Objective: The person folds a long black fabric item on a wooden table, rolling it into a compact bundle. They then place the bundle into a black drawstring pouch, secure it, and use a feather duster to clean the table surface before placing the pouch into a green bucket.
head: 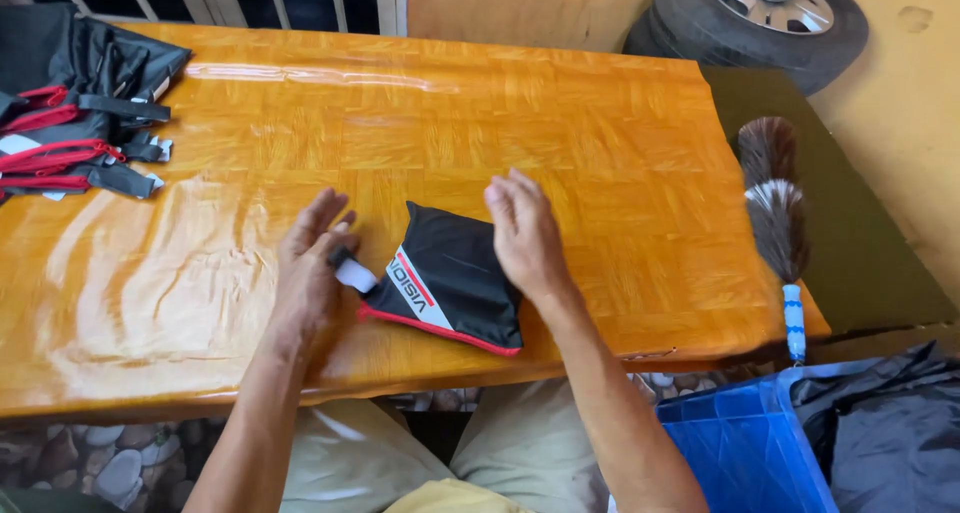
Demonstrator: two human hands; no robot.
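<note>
A folded black fabric pouch (455, 278) with red edging and a white stripe lies near the front edge of a glossy orange wooden table (420, 123). My right hand (525, 235) rests flat on its right side, fingers together and pointing away. My left hand (312, 265) lies on the table just left of the pouch, fingers spread, with the pouch's short black-and-white strap tab (352, 270) at its fingertips.
A pile of black and red fabric pieces with straps (75, 98) sits at the table's far left corner. A feather duster (778, 218) lies at the right edge. A blue bin (745, 448) with dark fabric stands lower right, a tyre (765, 18) behind.
</note>
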